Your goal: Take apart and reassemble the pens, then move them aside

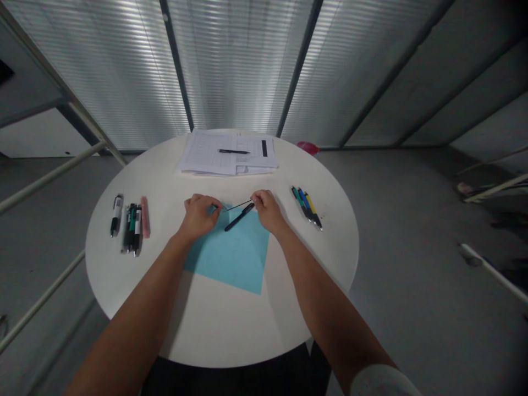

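A light-blue sheet of paper (231, 253) lies on the round white table (223, 335). My left hand (201, 215) pinches one end of a thin, straight dark rod (239, 205), with a small pale bit showing at its fingertips. The other end of the rod is between the closed fingertips of my right hand (266, 209). Whether this rod is a pen refill is too fine to make out. Just below it, a black pen (238, 218) rests slantwise on the sheet, its upper end close to my right fingers.
Stacked printed papers (210, 157) with a dark pen (234, 151) on top sit at the far edge. Several pens (132, 228) and a pink stick-shaped item (145, 217) lie at left. Green, blue and yellow pens (307, 206) lie at right. Pale metal rails (45, 297) stand beside the table.
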`<state>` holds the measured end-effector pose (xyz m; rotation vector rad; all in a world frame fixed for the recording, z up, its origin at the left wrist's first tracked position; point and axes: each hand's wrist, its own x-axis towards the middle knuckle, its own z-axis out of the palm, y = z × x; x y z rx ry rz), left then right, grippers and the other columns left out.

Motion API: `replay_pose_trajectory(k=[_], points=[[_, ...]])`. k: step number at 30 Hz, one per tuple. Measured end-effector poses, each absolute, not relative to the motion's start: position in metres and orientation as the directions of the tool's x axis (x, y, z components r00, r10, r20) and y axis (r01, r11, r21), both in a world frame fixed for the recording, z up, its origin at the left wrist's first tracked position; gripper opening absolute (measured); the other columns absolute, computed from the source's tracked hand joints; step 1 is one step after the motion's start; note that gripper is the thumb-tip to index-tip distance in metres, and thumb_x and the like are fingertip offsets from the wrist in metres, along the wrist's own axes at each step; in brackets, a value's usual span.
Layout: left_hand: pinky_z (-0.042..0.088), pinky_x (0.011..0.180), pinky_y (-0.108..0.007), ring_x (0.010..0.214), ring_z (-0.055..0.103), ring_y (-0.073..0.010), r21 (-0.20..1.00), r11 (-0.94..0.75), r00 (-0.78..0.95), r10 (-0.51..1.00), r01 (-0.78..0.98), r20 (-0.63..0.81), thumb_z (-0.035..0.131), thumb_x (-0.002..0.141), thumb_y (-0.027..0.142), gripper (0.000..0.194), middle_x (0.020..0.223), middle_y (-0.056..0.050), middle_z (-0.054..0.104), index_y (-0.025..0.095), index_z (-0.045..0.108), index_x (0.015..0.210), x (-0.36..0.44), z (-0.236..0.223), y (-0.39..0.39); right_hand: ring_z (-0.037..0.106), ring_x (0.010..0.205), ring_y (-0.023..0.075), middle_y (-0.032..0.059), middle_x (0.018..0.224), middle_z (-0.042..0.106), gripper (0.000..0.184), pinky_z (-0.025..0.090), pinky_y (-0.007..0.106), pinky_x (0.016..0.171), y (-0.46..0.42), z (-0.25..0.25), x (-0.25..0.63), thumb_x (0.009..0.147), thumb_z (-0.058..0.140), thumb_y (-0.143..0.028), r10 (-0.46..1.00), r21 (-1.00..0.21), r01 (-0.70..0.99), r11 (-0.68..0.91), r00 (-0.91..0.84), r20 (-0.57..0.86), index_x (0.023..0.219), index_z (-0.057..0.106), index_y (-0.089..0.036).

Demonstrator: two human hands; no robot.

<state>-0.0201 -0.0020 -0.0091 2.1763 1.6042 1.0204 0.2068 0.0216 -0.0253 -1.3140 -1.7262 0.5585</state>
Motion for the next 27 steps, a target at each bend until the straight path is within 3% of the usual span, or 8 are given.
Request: replay_pose_trajectory(k=[13, 17, 20, 23, 27], points=[[0.035, 0.092, -0.05, 0.1, 0.055, -0.0315, 0.539, -0.345, 0.174, 0.923, 0.768, 0.343, 0.06, 0.079, 0.036, 0.02, 0.09, -0.008, 0.072, 0.025, 0.076, 0.087, -0.02, -0.011, 0.001, 0.057, 0.086, 0.0155, 0.0039, 0.1, 0.056, 0.018, 0.047, 0.031, 0.08, 0.021, -0.03, 0.208, 0.09, 0.051, -0.02, 0.92, -0.754, 0.539, 0.375, -0.116, 0.375, 0.097, 0.066, -0.023], [0.042, 0.088, -0.042, 0.09, 0.058, -0.0251, 0.618, -0.352, 0.109, 0.912, 0.703, 0.395, 0.058, 0.081, 0.036, 0.022, 0.089, -0.008, 0.069, 0.023, 0.074, 0.09, -0.023, -0.014, 0.003, 0.058, 0.088, 0.0158, 0.0042, 0.103, 0.056, 0.021, 0.049, 0.032, 0.082, 0.021, -0.03, 0.208, 0.089, 0.051, -0.018, 0.92, -0.757, 0.535, 0.375, -0.112, 0.377, 0.1, 0.067, -0.024], [0.046, 0.077, -0.035, 0.078, 0.057, -0.0188, 0.746, -0.319, -0.023, 0.913, 0.584, 0.408, 0.058, 0.081, 0.034, 0.023, 0.089, -0.007, 0.067, 0.02, 0.072, 0.092, -0.024, -0.016, 0.005, 0.059, 0.091, 0.0165, 0.0046, 0.104, 0.056, 0.022, 0.049, 0.033, 0.084, 0.021, -0.03, 0.208, 0.089, 0.051, -0.019, 0.921, -0.757, 0.536, 0.373, -0.114, 0.373, 0.102, 0.067, -0.024], [0.045, 0.069, -0.03, 0.072, 0.055, -0.0162, 0.878, -0.264, -0.17, 0.92, 0.4, 0.354, 0.062, 0.078, 0.032, 0.02, 0.085, -0.005, 0.065, 0.021, 0.072, 0.09, -0.025, -0.015, 0.007, 0.059, 0.081, 0.0147, 0.0046, 0.106, 0.056, 0.02, 0.049, 0.034, 0.082, 0.02, -0.028, 0.207, 0.087, 0.054, -0.023, 0.933, -0.778, 0.528, 0.342, -0.093, 0.347, 0.102, 0.067, -0.024], [0.044, 0.062, -0.026, 0.067, 0.054, -0.0133, 0.972, -0.217, -0.327, 0.929, -0.096, 0.175, 0.064, 0.072, 0.031, 0.016, 0.081, -0.005, 0.063, 0.02, 0.072, 0.082, -0.031, -0.01, 0.011, 0.057, 0.072, 0.0117, 0.0044, 0.106, 0.057, 0.022, 0.049, 0.033, 0.078, 0.022, -0.026, 0.207, 0.087, 0.054, -0.033, 0.943, -0.867, 0.4, 0.296, 0.024, 0.333, 0.102, 0.066, -0.023]])
